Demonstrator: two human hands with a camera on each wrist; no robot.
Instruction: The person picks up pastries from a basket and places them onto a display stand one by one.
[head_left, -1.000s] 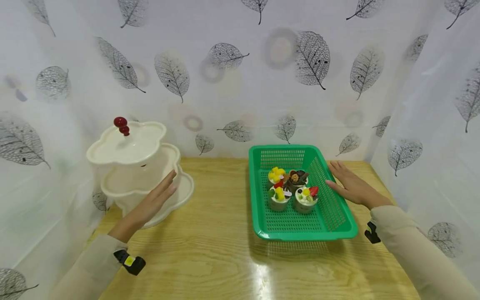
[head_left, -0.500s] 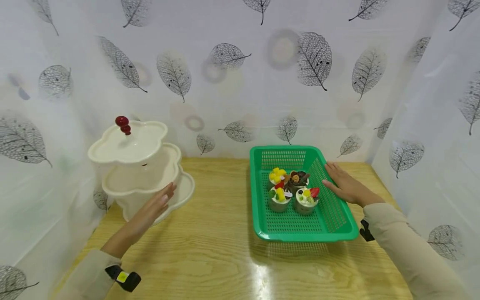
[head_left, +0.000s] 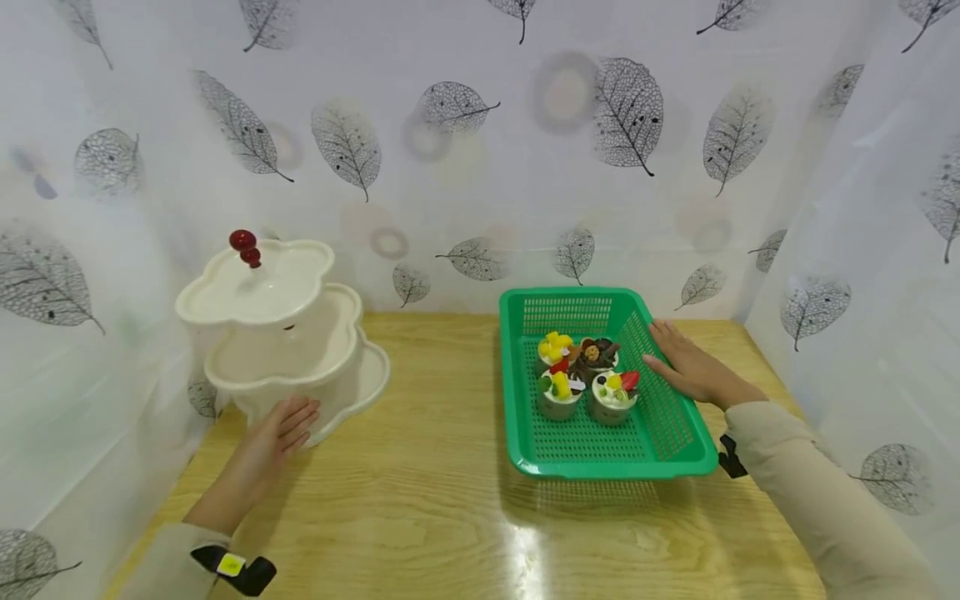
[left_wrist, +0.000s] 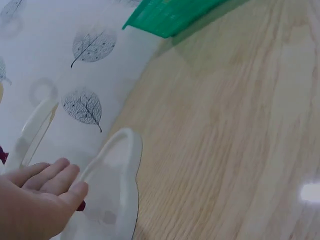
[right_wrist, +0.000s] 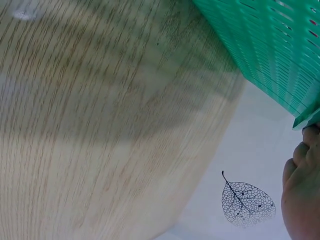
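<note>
A cream scalloped tiered serving dish stands at the left, with a red knob on its top. My left hand is in front of its lower tiers, palm turned up and fingers loosely extended, holding nothing. In the left wrist view, that hand overlaps the dish's scalloped edge. At the right, a green perforated basket contains several toy dessert cups topped with fruit and chocolate pieces. My right hand rests at the basket's right rim, fingers straight and thumb over the edge.
The wooden table runs between dish and basket. A white curtain printed with dark leaves encloses the back and both sides, close behind the dish and the basket.
My left hand has drawn back and down from beside the dish, turning its palm up. The right hand moved slightly left onto the basket rim. Dish, basket and cups keep their places.
</note>
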